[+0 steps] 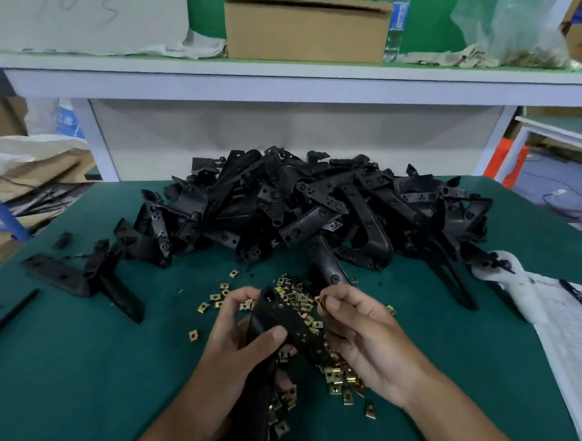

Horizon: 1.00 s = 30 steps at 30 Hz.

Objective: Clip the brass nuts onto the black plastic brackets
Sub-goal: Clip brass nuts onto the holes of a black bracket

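I see my left hand [241, 331] wrapped around a black plastic bracket [278, 316], thumb across its face and fingers curled behind, holding it just above the green worktop [76, 361]. My right hand [364, 337] sits just beside the bracket's upper end, pinching one brass nut [322, 302] between thumb and forefinger; the nut is close to the bracket, and I cannot tell whether they touch. Loose brass nuts [337, 377] lie scattered under and between both hands. Behind them rises a big pile of brackets [317, 204]. Another bracket [80, 277] lies apart at the left.
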### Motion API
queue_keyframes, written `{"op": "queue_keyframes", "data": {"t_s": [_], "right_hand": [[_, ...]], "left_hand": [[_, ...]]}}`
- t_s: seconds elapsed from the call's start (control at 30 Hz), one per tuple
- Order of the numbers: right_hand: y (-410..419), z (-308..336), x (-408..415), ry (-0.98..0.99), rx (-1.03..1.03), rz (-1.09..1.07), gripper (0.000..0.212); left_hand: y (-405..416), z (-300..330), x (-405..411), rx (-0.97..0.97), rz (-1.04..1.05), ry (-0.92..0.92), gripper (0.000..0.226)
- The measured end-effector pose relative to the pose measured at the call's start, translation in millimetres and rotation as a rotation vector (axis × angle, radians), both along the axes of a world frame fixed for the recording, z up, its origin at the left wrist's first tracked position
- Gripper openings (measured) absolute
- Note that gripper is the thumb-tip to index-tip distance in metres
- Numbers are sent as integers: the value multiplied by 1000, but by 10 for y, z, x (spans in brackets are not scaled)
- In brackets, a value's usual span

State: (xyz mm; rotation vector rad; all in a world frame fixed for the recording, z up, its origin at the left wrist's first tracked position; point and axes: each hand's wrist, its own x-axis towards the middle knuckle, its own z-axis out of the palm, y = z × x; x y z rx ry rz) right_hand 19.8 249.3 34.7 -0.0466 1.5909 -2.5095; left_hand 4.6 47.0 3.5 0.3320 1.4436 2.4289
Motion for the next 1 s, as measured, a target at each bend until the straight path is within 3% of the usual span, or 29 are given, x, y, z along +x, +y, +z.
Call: {"op": "queue_keyframes", "data": {"t_s": [0.2, 0.47, 0.63, 1.0], "right_hand": [[-83, 12, 73, 34, 48, 30, 7], [-101, -2, 85, 33, 141, 26, 16], [-103, 10, 103, 35, 175, 39, 9], [-102, -9, 99, 33, 217, 45, 15]], "left_hand": [[9, 17, 34, -94, 116, 72, 63], [40, 87, 92, -149, 116, 84, 67], [40, 93, 105, -145, 108, 81, 63], [42, 66, 100, -166, 147, 104, 43]]}}
